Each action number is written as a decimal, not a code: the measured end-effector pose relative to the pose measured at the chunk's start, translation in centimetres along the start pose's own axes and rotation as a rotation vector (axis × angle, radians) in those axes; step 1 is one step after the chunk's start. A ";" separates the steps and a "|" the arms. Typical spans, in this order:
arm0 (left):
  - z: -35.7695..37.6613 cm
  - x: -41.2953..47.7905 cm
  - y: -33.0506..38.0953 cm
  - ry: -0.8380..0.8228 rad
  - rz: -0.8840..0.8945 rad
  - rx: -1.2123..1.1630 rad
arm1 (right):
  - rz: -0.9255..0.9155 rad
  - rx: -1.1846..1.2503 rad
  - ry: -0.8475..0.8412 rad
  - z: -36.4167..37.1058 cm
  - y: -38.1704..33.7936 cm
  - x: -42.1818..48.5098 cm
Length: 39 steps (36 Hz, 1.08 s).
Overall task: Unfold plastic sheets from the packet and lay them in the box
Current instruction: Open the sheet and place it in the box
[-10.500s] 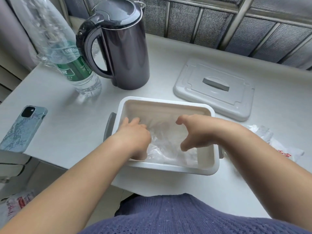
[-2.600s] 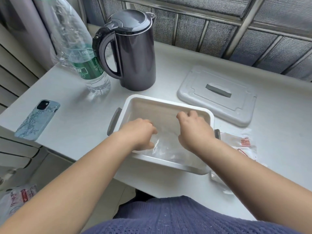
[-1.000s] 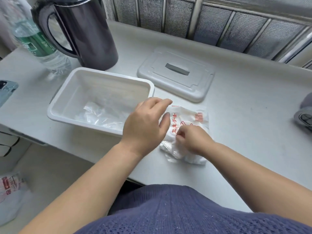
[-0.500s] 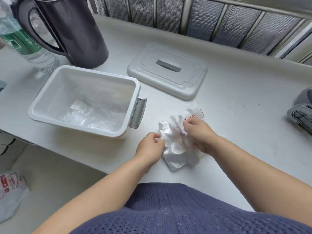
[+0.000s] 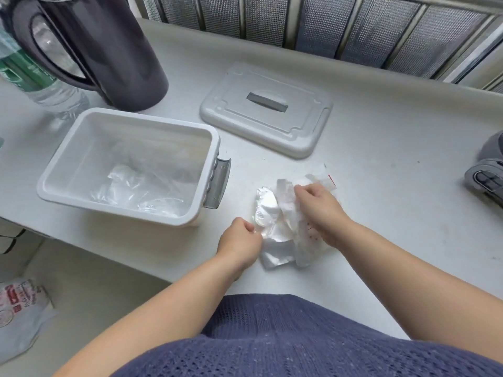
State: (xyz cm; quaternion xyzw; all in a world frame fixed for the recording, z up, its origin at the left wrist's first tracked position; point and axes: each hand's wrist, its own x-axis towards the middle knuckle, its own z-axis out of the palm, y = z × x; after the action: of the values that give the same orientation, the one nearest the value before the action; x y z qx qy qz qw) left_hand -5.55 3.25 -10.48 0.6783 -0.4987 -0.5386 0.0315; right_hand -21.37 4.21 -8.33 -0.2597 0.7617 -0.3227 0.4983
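Observation:
The crumpled clear packet [image 5: 280, 240] with red print lies on the white counter, right of the box. My right hand [image 5: 321, 210] grips its upper part. My left hand [image 5: 241, 242] pinches a thin plastic sheet at the packet's left edge, fingers curled. The white box [image 5: 65, 156] stands open at the left, with clear plastic sheets [image 5: 141, 191] lying crumpled on its floor.
The box lid [image 5: 269, 126] lies behind the packet. A dark kettle [image 5: 109, 50] and a water bottle [image 5: 32, 77] stand at the back left. A grey device [image 5: 487, 172] sits at the right edge. A printed bag [image 5: 19, 314] lies on the floor, lower left.
Both hands left the box and went right to the packet. Over the last half second my left hand drew slightly left, pinching at the packet's edge, while my right hand kept its grip.

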 end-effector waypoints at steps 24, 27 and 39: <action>0.3 -0.7 1.7 -0.077 0.009 -0.599 | -0.207 -0.344 -0.100 0.2 1.1 -0.9; 0.2 -0.5 1.8 -0.024 0.066 -0.489 | -0.208 -0.345 -0.096 0.3 1.1 -1.0; -0.7 -0.4 2.3 -0.075 0.078 -0.589 | -0.140 -0.233 -0.070 -0.1 1.1 -0.7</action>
State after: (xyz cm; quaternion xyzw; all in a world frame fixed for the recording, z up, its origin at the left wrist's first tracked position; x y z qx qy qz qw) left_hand -6.41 2.01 -8.60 0.6000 -0.3475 -0.6831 0.2293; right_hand -21.32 5.50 -8.69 -0.3794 0.7560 -0.2570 0.4674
